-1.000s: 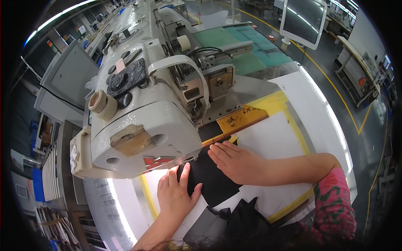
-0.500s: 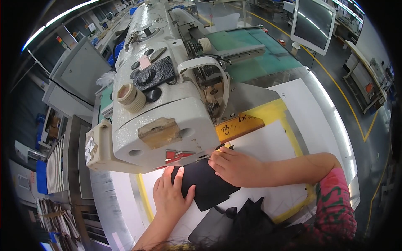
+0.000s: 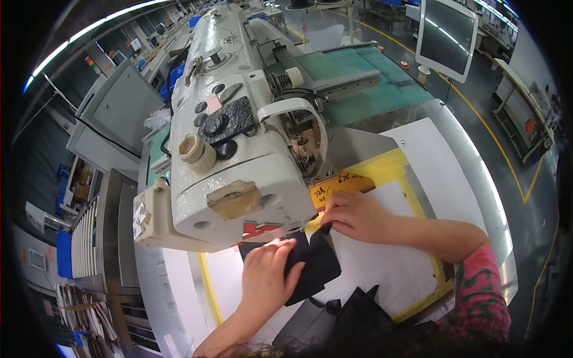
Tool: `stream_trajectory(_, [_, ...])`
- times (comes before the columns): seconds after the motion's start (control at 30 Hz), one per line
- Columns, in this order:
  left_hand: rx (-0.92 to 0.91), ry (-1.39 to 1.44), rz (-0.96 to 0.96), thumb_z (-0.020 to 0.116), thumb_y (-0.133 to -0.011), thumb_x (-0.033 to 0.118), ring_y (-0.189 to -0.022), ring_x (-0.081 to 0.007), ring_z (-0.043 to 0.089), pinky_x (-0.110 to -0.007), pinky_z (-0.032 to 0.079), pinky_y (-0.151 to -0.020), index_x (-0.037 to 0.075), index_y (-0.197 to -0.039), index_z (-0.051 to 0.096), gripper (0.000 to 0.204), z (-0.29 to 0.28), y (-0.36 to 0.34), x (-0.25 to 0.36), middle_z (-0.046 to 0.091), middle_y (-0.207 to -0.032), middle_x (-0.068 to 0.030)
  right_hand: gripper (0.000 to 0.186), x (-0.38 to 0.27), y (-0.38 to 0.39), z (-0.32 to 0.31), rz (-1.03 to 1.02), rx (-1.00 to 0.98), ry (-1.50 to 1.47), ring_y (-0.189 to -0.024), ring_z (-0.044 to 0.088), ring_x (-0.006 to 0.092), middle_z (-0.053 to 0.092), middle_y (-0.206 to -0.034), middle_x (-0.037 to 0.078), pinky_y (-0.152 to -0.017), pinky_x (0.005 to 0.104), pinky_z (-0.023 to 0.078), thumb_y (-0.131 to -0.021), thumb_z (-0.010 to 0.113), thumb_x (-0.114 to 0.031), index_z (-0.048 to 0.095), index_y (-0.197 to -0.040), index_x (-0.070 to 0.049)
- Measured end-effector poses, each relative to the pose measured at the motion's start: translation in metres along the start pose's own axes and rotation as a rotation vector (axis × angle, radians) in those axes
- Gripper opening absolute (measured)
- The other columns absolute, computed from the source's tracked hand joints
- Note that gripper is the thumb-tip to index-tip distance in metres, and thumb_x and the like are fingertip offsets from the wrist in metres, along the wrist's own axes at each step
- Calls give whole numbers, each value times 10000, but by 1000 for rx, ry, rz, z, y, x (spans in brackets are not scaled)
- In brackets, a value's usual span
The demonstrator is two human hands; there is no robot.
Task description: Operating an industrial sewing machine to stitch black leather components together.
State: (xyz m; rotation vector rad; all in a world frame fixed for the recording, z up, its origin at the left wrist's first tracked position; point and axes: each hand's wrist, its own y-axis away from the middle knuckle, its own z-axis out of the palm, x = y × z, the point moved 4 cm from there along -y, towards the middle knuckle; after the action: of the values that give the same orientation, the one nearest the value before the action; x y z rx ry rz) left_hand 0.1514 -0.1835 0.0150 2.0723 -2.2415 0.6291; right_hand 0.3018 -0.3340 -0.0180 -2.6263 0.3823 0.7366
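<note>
A black fabric piece (image 3: 319, 262) lies under the front of a large white sewing machine (image 3: 256, 194). My left hand (image 3: 267, 275) rests flat on the fabric's left part, its fingers stretched out and thumb apart. At the fabric's upper right, my right hand (image 3: 361, 219) pinches its edge and holds a corner raised off the surface. The needle area is hidden behind the machine head. Just beyond my right hand sits an orange-yellow plate (image 3: 355, 181) with handwriting on it. More black fabric (image 3: 361, 313) lies crumpled close to me.
White sheeting bordered by yellow tape (image 3: 412, 304) covers the work surface. A green table section (image 3: 370, 89) extends behind, with a monitor (image 3: 446, 39) at the far right. To the left stand a grey cabinet (image 3: 113, 113) and a stack of papers (image 3: 89, 316).
My right hand has shifted right, lifting the fabric's edge from the surface. My left hand has slid right over the fabric. The whole view has shifted slightly.
</note>
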Motion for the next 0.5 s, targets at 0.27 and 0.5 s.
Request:
stream_trajectory(0.27, [187, 183, 124, 715, -768, 101, -781, -234, 628, -339, 475, -731, 74, -1062, 570, 329, 34, -14, 17, 621, -890, -50, 272, -5, 1, 4, 430, -76, -698, -662, 650, 196, 657, -838, 91, -640, 311, 509, -952, 503, -254, 626, -1051, -34])
stream_trajectory(0.5, [302, 221, 145, 725, -742, 45, -771, -224, 617, -322, 510, -651, 80, -1016, 610, 299, 37, -8, 18, 579, -958, -56, 379, -14, 5, -5, 690, -369, -817, -668, 610, 118, 629, -888, 68, -650, 257, 483, -1023, 402, -328, 584, -1176, -32])
